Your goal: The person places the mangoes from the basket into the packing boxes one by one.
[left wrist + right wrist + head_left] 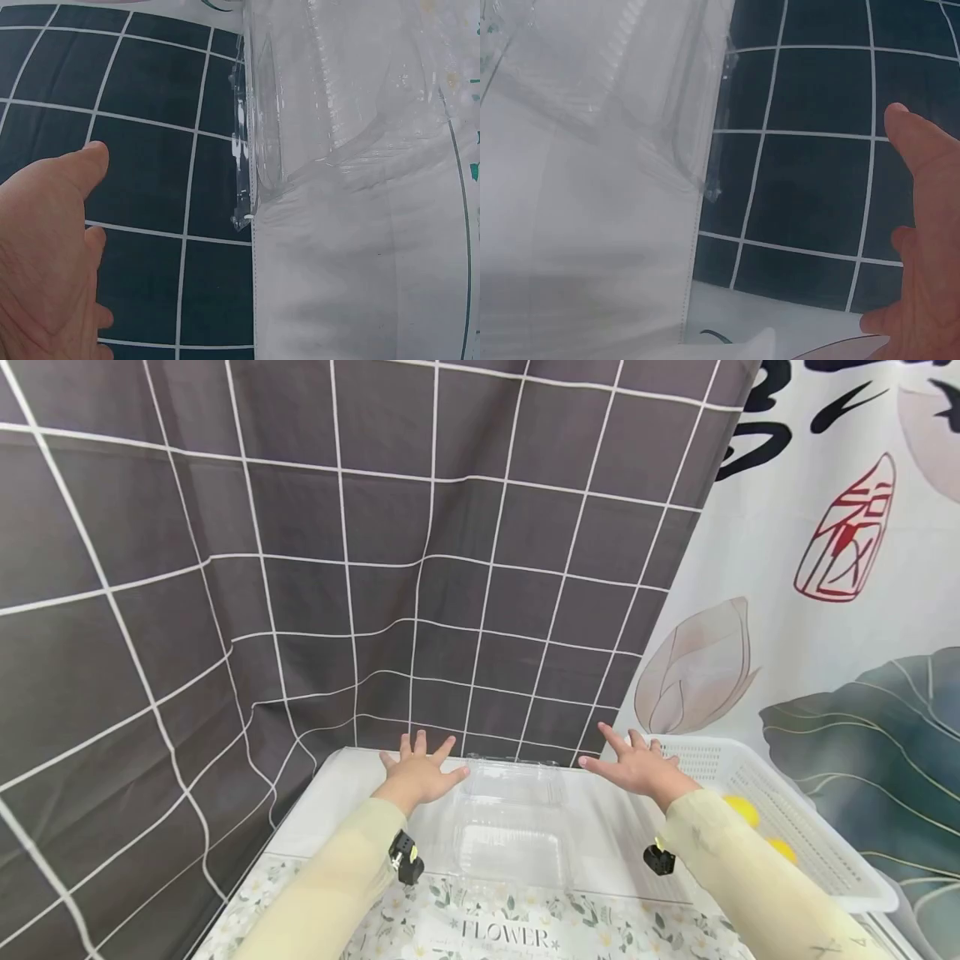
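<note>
A clear plastic clamshell box (512, 852) lies with its lid folded back on the white table cover, between my two forearms. My left hand (422, 774) is held up to the left of the box, its fingers spread and holding nothing. To the right of the box my right hand (636, 766) is also raised, fingers spread, with nothing in it. Both wrist views show the thumb and part of the palm, apart from the box. Beyond my right forearm, yellow things (742, 810) sit in a white basket (843, 881), partly hidden by the sleeve.
The table cover has a floral front strip (510, 935) printed with the word FLOWER. Behind the table hangs a dark grid curtain (390, 518). On the right is a white curtain (780, 635) with lotus prints.
</note>
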### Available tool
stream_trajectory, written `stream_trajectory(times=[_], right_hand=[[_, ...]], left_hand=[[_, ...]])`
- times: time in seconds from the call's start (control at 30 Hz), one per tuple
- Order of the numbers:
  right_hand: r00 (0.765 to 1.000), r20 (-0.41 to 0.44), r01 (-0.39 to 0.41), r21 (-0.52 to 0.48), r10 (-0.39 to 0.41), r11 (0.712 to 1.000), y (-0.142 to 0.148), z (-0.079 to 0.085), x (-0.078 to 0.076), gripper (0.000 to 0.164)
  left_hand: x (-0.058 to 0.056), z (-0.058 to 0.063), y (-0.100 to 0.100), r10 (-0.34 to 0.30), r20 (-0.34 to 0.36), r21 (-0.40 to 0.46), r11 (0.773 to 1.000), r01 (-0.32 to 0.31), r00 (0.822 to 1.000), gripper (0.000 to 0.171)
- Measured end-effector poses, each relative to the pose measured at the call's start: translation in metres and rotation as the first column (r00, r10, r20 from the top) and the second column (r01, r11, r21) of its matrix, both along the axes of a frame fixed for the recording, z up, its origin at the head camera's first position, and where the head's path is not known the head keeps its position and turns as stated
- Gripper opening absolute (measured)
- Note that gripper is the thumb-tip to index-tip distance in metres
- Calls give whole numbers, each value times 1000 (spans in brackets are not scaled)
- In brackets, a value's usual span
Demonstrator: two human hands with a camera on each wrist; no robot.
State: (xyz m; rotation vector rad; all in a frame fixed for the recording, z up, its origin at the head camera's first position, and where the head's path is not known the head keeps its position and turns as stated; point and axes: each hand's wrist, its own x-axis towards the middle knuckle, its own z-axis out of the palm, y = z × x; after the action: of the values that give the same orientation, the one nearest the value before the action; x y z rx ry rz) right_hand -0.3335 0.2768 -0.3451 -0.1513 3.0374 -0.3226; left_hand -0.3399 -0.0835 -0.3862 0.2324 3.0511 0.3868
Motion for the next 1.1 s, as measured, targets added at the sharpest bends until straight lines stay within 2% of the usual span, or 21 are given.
stream_trajectory(times=[0.1,0.33,0.47,0.63,0.73,0.9,1.1], right_hand=[[999,-33,-11,3,11,1000,1,0,0,99],[981,-190,-35,3,35,999,2,-1,-2,90],[976,-215,-43,-15,38,999,2,-1,-1,86],[975,-219,-49,-28,41,998,3,-3,1,83],[971,-234,-65,-59,50,996,3,-7,2,79],[968,-242,-110,-155,70,982,3,-14,3,72],[971,-236,-102,-225,48,969,1,-24,7,64]], left_hand=[[0,-2,0,-2,-9,7,1000,3,1000,78],[-1,-8,0,-9,-56,63,998,12,998,72],[0,-12,0,-6,-67,123,992,14,998,66],[7,-23,-1,10,-52,238,971,3,999,60],[10,-33,-2,32,-55,315,949,-13,998,55],[13,-51,2,80,-34,465,884,-55,996,50],[15,-75,4,119,-8,560,823,-94,993,47]])
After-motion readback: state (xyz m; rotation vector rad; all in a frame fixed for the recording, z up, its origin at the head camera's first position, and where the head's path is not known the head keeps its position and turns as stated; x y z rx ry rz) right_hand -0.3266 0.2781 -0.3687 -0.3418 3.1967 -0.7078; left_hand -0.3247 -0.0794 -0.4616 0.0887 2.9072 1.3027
